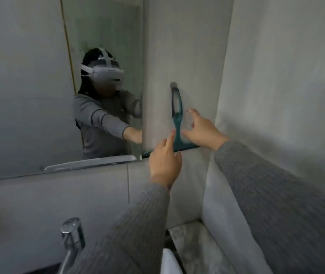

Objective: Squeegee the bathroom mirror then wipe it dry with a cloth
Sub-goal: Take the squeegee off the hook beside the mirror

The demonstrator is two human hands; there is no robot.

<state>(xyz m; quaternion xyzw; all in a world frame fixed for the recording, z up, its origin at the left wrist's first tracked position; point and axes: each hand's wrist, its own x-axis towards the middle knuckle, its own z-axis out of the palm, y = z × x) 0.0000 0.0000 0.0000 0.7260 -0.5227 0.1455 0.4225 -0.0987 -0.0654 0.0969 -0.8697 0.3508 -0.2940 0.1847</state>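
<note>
Two hands are up at the wall beside the mirror, and neither has closed on anything yet. The right hand [201, 129] is spread, fingers apart and thumb held away, just to the right of the teal squeegee [177, 119]; its fingertips sit right at the handle's lower stem, though whether they actually touch it I cannot tell. The left hand [165, 161] is below and to the left, loosely open with the forefinger pointing up at the stem, its tip at or against the stem; the back of the hand covers part of the blade.

The squeegee hangs upright on the grey tiled wall, its looped handle caught over a small wall hook [173, 84], its blade lying crosswise at the bottom. It is just right of the mirror's [29, 95] edge, the blade's left end close to the mirror's lower right corner.

From this I'd judge the job is at its very start: fetching the tool. The glass looks dull and spotted near the top, and no cloth is visible anywhere. The next move calls for closing one hand around the stem and lifting the loop up and clear of the hook before swinging across to the glass. Below, a chrome tap [71, 232] stands at the basin.
</note>
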